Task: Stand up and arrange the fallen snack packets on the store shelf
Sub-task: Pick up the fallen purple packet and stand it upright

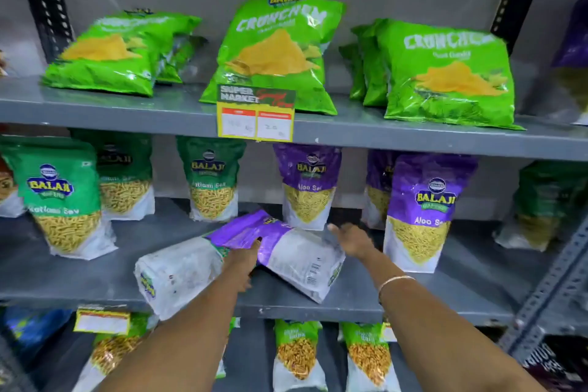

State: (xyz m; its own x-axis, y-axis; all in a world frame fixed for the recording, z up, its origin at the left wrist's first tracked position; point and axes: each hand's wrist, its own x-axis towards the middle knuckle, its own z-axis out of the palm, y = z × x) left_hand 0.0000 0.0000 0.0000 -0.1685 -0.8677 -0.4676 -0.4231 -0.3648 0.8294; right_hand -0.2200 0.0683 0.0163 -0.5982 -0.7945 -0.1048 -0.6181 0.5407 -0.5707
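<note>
Left hand grips fallen purple packet; right hand spread just beside

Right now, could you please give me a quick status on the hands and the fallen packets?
Left hand on fallen purple packet. Right hand open, beside it. Second fallen packet overhangs shelf edge. Nothing blocking.

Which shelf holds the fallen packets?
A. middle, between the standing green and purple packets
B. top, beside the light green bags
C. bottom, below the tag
A: the two fallen packets lie flat on the middle shelf, with both hands on them.
</note>
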